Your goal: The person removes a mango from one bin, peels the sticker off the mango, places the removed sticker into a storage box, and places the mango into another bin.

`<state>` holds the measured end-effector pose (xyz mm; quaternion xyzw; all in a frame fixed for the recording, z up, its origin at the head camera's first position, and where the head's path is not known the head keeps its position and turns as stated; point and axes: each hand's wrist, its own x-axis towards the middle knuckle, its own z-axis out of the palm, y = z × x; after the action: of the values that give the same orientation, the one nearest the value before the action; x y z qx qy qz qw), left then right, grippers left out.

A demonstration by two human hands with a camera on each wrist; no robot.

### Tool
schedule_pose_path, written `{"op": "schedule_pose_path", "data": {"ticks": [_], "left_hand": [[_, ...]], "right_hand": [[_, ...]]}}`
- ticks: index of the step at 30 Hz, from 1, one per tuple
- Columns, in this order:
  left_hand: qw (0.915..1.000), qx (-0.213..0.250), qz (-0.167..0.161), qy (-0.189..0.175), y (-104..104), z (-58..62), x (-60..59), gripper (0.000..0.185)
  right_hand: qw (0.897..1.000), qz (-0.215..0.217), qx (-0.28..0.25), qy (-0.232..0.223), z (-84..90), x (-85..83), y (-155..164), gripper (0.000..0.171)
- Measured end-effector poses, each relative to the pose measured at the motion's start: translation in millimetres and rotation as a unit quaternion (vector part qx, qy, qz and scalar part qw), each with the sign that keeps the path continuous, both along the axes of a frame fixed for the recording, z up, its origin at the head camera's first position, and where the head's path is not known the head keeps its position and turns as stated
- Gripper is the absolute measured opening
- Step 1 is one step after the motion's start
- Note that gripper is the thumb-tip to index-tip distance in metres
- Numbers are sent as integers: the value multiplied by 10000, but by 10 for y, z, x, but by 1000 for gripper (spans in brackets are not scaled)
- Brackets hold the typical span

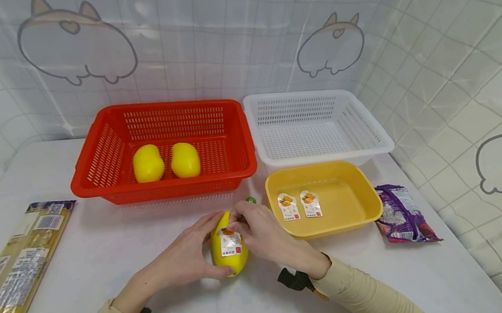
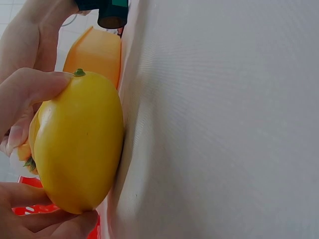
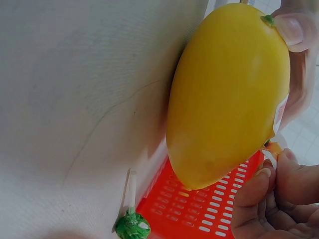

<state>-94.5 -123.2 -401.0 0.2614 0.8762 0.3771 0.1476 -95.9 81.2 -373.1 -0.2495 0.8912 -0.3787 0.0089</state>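
Note:
A yellow mango (image 1: 238, 263) lies on the white table in front of me. My left hand (image 1: 186, 254) grips it by its two ends, the thumb beside the green stem (image 2: 79, 72) and the fingers at the opposite tip. On the mango's top is a white sticker (image 1: 230, 243) with an orange fruit picture. Between thumb and index finger, my right hand (image 1: 263, 230) pinches the sticker's picture end, which stands off the skin in the right wrist view. A green-wrapped lollipop (image 3: 132, 224) lies just beyond the right hand.
Two more mangoes (image 1: 148, 163) sit in a red basket (image 1: 176, 189) at the back. Right of it are a white basket (image 1: 326, 157) and a yellow tray (image 1: 344, 207) holding two similar stickers (image 1: 310, 203). A purple snack bag (image 1: 402, 214) lies far right, a long noodle packet (image 1: 17, 278) left.

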Motion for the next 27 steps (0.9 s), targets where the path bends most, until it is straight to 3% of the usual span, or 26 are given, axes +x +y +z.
{"op": "schedule_pose_path", "data": {"ticks": [27], "left_hand": [[9998,97,83,-120,5,-20,-11,111]], "right_hand": [[9996,-26,-171,221,16,23,-13,10]]}}
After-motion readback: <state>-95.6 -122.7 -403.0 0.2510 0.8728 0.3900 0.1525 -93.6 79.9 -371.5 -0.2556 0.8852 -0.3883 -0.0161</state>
